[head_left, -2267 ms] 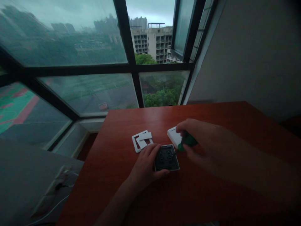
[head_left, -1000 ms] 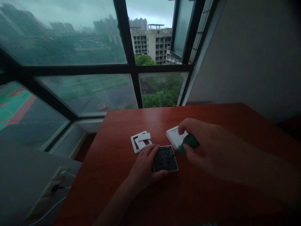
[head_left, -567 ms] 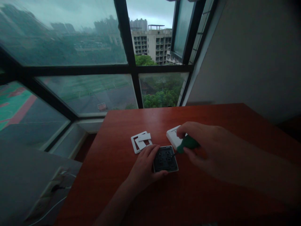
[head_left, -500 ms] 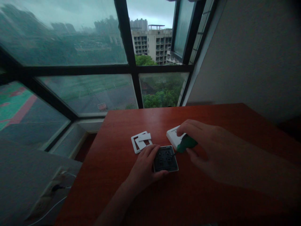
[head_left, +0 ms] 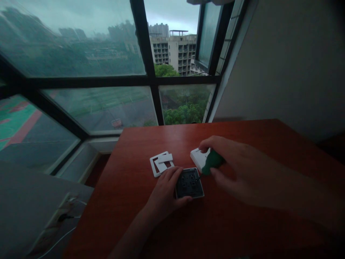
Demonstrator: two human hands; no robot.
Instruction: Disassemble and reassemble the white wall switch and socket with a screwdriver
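Note:
My left hand (head_left: 164, 190) grips the left side of a square, white-rimmed switch or socket housing (head_left: 190, 185) with a dark inside, its fingers over the top edge and its thumb along the bottom. In my right hand (head_left: 234, 165) is a green-handled screwdriver (head_left: 212, 162), its thin dark shaft pointing left at the housing's right edge. Whether the tip touches anything cannot be made out. Just behind the handle lies a white square plate or box (head_left: 197, 158), partly hidden by my right fingers. A white frame (head_left: 152, 166) with smaller white pieces (head_left: 165, 158) across it rests behind my left hand.
The reddish-brown wooden table (head_left: 145, 140) reaches to a dark-framed window (head_left: 154, 100) at the back. A pale wall (head_left: 277, 64) stands on the right. Lower left, a power strip or wall outlet (head_left: 58, 219) has a plug and a white cable (head_left: 58, 241).
My right hand and the screwdriver handle have shifted slightly left, with the index finger further over the white box. My left hand and the housing stay nearly in place.

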